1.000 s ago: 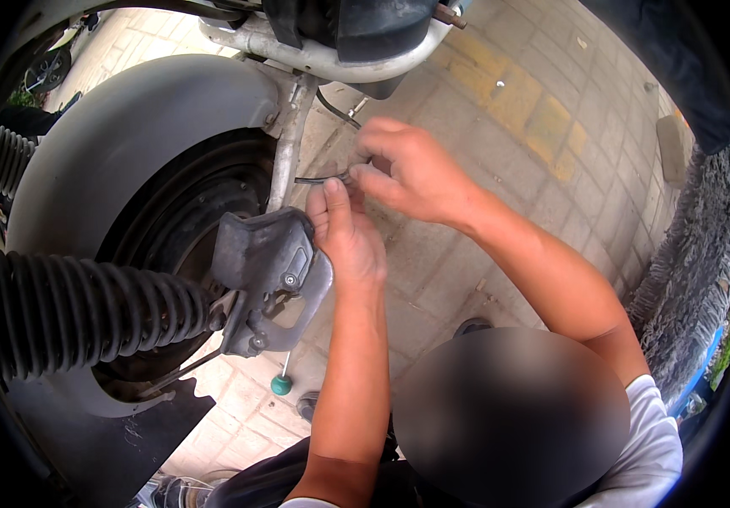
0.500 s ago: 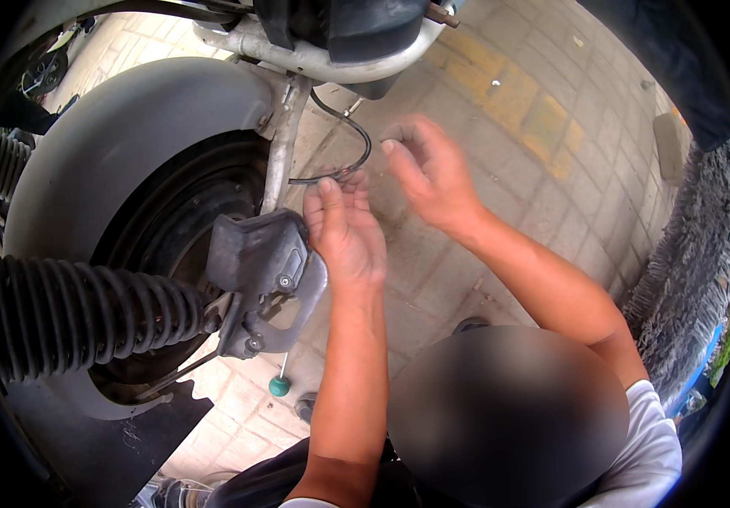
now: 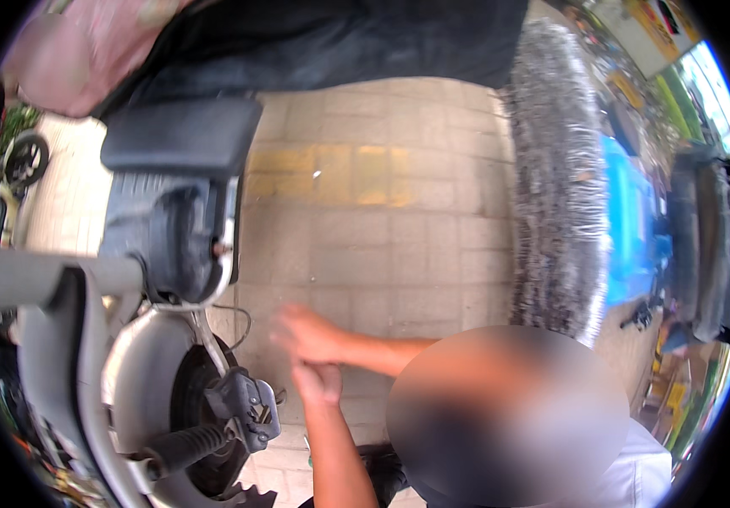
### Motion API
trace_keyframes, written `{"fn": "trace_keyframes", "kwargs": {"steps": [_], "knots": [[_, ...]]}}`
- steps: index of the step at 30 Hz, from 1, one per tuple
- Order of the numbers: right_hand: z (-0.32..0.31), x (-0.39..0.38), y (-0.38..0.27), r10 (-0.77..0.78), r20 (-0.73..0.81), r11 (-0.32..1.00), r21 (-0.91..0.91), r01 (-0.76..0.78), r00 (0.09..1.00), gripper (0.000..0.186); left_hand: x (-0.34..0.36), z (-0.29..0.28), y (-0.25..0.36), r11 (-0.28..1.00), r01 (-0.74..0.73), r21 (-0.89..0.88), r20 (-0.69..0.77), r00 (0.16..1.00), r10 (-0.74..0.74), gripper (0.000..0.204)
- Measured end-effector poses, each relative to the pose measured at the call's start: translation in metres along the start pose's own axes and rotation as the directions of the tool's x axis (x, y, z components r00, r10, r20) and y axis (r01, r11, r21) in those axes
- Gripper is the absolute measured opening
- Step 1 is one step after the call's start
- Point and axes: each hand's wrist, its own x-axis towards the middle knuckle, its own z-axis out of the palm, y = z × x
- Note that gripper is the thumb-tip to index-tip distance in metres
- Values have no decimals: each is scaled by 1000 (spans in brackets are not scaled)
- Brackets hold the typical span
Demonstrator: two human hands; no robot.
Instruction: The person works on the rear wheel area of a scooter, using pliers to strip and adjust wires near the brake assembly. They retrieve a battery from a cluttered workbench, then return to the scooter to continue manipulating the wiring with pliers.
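Observation:
My right hand is smeared by motion over the paving, reaching in from the right. Just below it is my left hand, close to my right wrist; its fingers are blurred and partly covered, and I make out nothing held in either hand. To their left a thin black cable curves out from a vehicle's light metal frame tube. Below it are a dark metal bracket, a wheel and a shock absorber with a ribbed black cover. A blurred round patch hides part of my right arm.
A black padded seat tops the vehicle at left. Across the far side stands a person in dark clothing, with pink cloth beside. A shaggy grey cover and a blue plastic container are at right.
The view has swung up and away, showing more of the surroundings. My hands have left the cable beside the wheel and come close together over the paving.

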Motion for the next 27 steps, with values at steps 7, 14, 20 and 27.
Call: {"fn": "trace_keyframes", "kwargs": {"steps": [7, 14, 20, 27], "knots": [[-178, -175, -59, 652, 361, 721, -568, -398, 667, 32, -148, 139, 90, 933, 64, 354, -1, 998, -68, 67], [-322, -324, -207, 771, -23, 628, -136, -766, 637, 44, -244, 308, 169, 579, 158, 800, -76, 984, -164, 38], [-402, -459, -274, 972, 51, 235, -252, -939, 229, 39, -297, 474, 198, 330, 76, 941, 11, 967, -254, 31], [-419, -453, -380, 954, 294, 86, -443, -893, -54, 30, -280, 616, 209, 122, -88, 989, 128, 914, -385, 36]]}}
